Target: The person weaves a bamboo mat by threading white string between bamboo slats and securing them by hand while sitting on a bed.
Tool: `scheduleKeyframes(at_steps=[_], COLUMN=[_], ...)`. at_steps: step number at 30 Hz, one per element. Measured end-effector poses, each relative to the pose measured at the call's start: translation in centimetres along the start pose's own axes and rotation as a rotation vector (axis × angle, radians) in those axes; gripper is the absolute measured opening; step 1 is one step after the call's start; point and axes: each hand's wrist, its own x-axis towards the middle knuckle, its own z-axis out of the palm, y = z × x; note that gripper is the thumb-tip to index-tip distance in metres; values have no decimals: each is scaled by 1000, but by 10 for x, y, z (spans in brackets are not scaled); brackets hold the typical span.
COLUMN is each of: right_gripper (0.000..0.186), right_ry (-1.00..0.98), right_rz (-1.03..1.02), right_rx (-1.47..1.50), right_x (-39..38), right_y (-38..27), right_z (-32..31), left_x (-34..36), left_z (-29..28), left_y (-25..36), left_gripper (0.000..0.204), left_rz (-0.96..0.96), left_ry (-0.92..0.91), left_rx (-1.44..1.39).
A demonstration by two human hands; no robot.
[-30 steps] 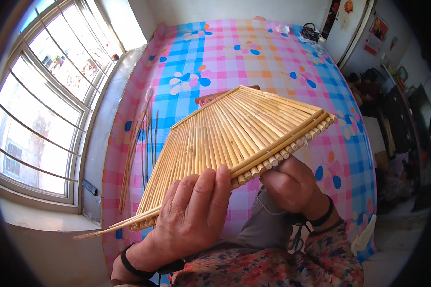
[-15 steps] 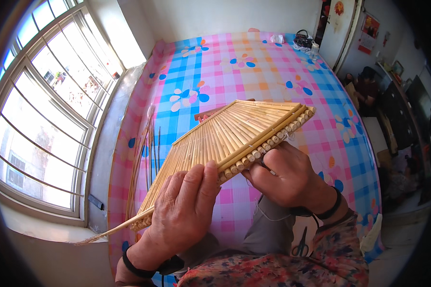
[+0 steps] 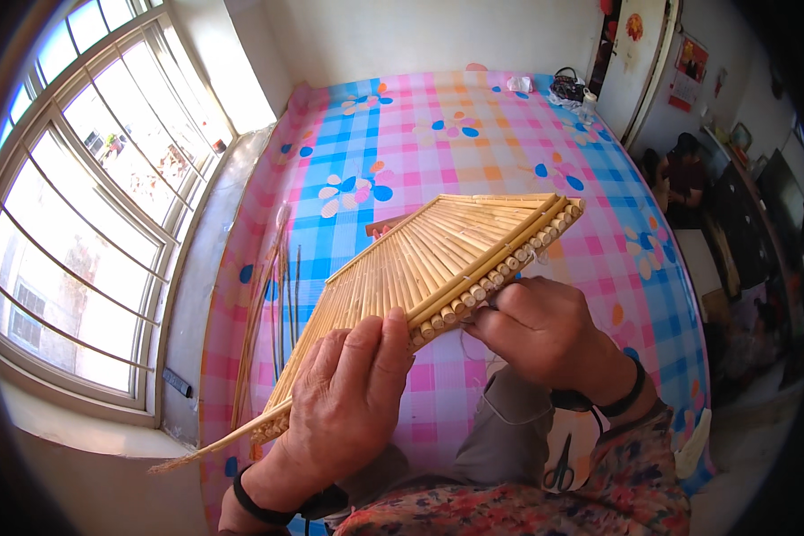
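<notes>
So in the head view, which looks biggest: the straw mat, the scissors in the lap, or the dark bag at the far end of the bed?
1. Straw mat, by far the largest.
2. Scissors and dark bag look about alike; the bag is much farther from the camera, so I would not rank them.

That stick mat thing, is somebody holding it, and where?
Yes. The flat tan woven-stalk mat is held by both hands: left hand on its near end, right hand at its lower right edge.
</notes>
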Motion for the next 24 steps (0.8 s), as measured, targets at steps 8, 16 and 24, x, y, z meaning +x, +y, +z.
scheduleKeyframes(at_steps=[8,16,24], right_gripper=[30,33,33], right_ry=[-82,-55,-85], right_rz=[225,383,430], right_rx=[119,447,498], right_x=[-21,-29,-25], right_y=[-8,-16,-20], right_z=[-5,-3,-8], left_x=[-3,-6,-8], left_z=[1,1,-1], left_y=[3,5,1], left_gripper=[40,41,40], left_rz=[-5,37,79], left_ry=[7,-12,-22], left_rx=[-52,17,61])
